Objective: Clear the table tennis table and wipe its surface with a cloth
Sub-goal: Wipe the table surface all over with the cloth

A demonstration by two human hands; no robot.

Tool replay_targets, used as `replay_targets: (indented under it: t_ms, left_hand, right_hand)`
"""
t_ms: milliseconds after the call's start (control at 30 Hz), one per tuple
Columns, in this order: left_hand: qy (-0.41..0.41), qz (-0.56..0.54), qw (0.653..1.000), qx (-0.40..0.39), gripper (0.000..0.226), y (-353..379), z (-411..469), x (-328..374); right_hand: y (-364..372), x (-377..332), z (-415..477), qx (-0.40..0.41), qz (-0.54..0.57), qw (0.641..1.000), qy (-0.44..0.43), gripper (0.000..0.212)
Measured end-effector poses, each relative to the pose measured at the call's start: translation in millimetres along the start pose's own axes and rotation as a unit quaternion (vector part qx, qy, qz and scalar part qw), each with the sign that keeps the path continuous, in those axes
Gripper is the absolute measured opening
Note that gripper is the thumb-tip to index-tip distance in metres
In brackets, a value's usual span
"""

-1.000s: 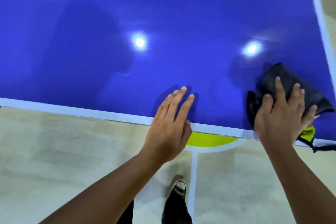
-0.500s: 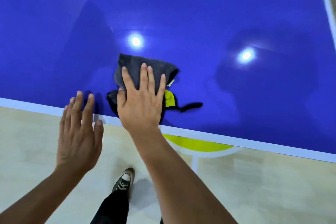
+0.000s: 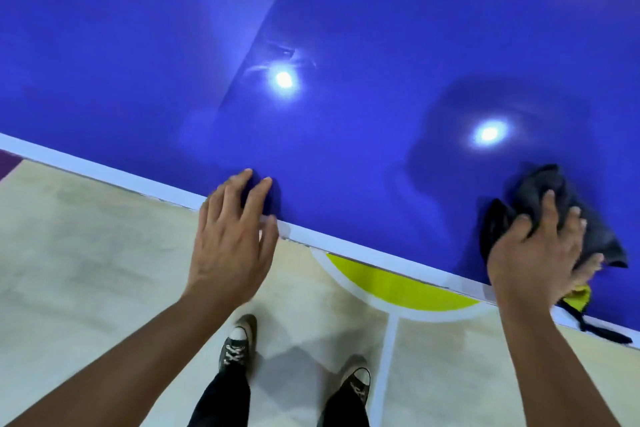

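Cloth (image 3: pixel 540 189) and right hand (image 3: pixel 536 253) have swept from the left-centre of the near edge over to the right side. The left hand (image 3: pixel 228 239) has come along too, from left of the cloth to the middle of the near edge. Reads as one wipe stroke run left to right along the near strip of the table (image 3: pixel 346 28), so wiping is under way. No loose items show on the blue top in this view, so the clearing part looks done. The far area can't be judged.

Right hand: fingers spread and fairly flat, pressing down on the bunched dark cloth, not curled round it. Some blur, so it's likely mid-motion. Cloth lies on the table at the near right, just inside the white edge line (image 3: pixel 104 172). Its yellow tag (image 3: pixel 581 295) and black strap (image 3: pixel 604 334) trail over the near edge.

Left hand: relaxed, holds nothing, fingertips on the blue surface just past the edge line, palm hanging over the floor (image 3: pixel 86 253). Probably bracing.
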State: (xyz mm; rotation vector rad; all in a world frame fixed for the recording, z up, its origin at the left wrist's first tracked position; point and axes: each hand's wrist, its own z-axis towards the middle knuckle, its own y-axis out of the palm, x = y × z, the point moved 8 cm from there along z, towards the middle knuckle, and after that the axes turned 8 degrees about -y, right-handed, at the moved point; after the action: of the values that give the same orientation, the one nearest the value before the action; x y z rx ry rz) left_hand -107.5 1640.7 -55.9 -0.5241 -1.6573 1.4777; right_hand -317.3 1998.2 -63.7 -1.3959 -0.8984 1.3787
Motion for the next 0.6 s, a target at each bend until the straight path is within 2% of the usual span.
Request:
replay_targets:
  t_ms: [67, 133, 233, 300, 400, 500, 600]
  left_hand:
    - [0.008, 0.002, 1.0, 0.018, 0.048, -9.2, 24.4, -18.9]
    - [-0.001, 0.007, 1.0, 0.025, 0.048, -17.9, 47.8, -42.6]
    - [-0.014, 0.013, 0.999, 0.027, 0.048, -29.1, 63.1, -79.4]
    - [0.011, 0.022, 0.999, 0.026, 0.047, -32.9, 70.9, -93.0]
    - [0.061, 0.035, 0.997, 0.024, 0.046, -40.4, 95.0, -105.4]
    - [0.068, 0.026, 0.997, 0.026, 0.044, -44.8, 123.2, -109.8]
    - [0.033, 0.007, 0.999, 0.016, 0.044, -43.0, 140.5, -120.0]
  right_hand:
    - [8.6, -29.2, -10.1, 0.011, 0.004, 1.0, 0.02, 0.057]
    - [25.7, -85.2, -32.8, 0.016, 0.007, 1.0, -0.015, 0.055]
    - [51.8, -206.6, -96.9, 0.014, 0.011, 0.987, -0.16, 0.055]
    - [65.9, -278.3, -143.6, 0.003, 0.022, 0.966, -0.256, 0.058]
    - [82.6, -340.2, -182.1, -0.034, 0.032, 0.932, -0.359, 0.059]
    - [93.9, -349.6, -153.2, -0.055, 0.028, 0.927, -0.369, 0.057]
    - [104.3, -361.2, -85.5, -0.065, 0.01, 0.944, -0.322, 0.056]
